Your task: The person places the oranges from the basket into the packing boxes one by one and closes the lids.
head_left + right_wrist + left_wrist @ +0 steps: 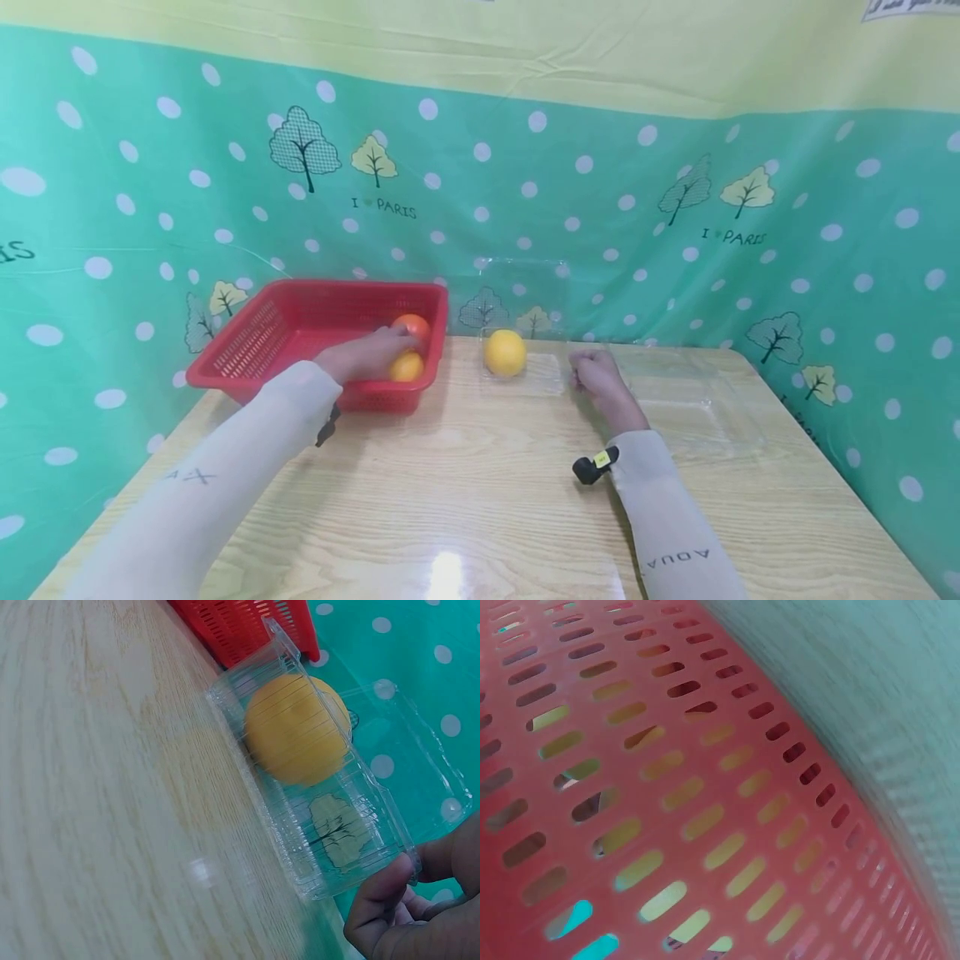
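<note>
**Reaching into the basket while steadying the clear box**

**Head view.** Reaching into a red basket point(300, 333) that sits near the table's point(480, 500) far left corner, the left hand point(367, 354) lies over two fruits at the basket's near right corner: an orange-red one point(414, 325) behind and a smaller orange one point(407, 367) in front. Its fingers curl about the smaller fruit, apparently gripping it. A yellow-orange fruit point(505, 352) rests in the tray of a clear plastic box point(536, 379) near the middle of the far edge, the lid standing open against the backdrop, so the tray is free to receive fruit from above. The right hand point(598, 375) is curled at the box's right side, seemingly to keep the light tray from sliding.

**Left wrist view.** Only the basket's slotted red wall point(667, 787) fills the frame, with the table's surface point(870, 690) beyond; the hand and fruits are hidden.

**Right wrist view.** The fruit point(296, 739) sits at the tray's end nearer the basket point(240, 626), leaving the other end of the box point(337, 832) unfilled. The right hand's fingertips point(382, 892) pinch the box's rim at that end, holding it flat on the table point(97, 795).
</note>
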`<action>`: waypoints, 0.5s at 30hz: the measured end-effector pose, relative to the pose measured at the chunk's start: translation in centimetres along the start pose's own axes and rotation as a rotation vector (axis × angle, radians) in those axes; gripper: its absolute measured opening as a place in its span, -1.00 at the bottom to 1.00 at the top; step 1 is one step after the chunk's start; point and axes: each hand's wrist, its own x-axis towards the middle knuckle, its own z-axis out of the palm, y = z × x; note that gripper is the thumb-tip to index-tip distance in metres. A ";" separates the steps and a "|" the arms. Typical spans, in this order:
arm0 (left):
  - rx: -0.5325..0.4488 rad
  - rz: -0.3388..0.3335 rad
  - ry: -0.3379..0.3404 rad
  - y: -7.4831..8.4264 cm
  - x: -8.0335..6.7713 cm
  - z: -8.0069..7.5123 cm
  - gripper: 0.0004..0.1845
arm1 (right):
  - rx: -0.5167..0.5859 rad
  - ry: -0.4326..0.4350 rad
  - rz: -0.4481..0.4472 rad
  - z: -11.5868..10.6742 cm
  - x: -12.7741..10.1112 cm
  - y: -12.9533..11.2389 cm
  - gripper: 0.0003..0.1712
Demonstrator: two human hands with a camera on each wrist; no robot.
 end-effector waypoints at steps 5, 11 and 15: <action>0.344 0.265 0.017 -0.1 0.4 -0.2 -0.38 | 0.006 -0.003 0.002 0.0 -0.1 0.0 -0.49; 0.505 0.403 0.061 0.2 0.7 -0.5 -0.18 | 0.006 -0.010 0.010 0.1 -0.3 -0.2 -0.48; 0.555 0.436 0.099 0.6 0.6 -0.8 -0.13 | 0.007 -0.004 0.012 0.1 -0.3 -0.2 -0.48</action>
